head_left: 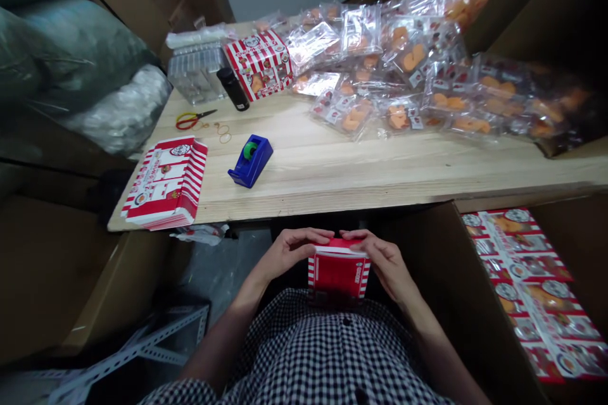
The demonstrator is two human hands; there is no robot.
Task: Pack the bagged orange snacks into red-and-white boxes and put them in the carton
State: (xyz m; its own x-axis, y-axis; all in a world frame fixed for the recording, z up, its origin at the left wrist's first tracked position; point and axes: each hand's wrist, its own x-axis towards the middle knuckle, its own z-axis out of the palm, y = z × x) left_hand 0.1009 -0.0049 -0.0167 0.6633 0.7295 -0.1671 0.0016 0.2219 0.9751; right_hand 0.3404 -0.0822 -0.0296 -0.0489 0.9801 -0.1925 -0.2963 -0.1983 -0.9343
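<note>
The left hand (292, 254) and the right hand (386, 264) hold a red box (339, 272) by its top corners, fingers bent over the top. It is by the person's tummy, below the near edge of the tabletop (327, 168). I can't tell if its top is all shut. Boxes (546, 291) sit in a big carton (434, 266), so some look done. Flat boxes (166, 180) and clear bags (349, 112) lie on the tabletop, so many seem left.
</note>
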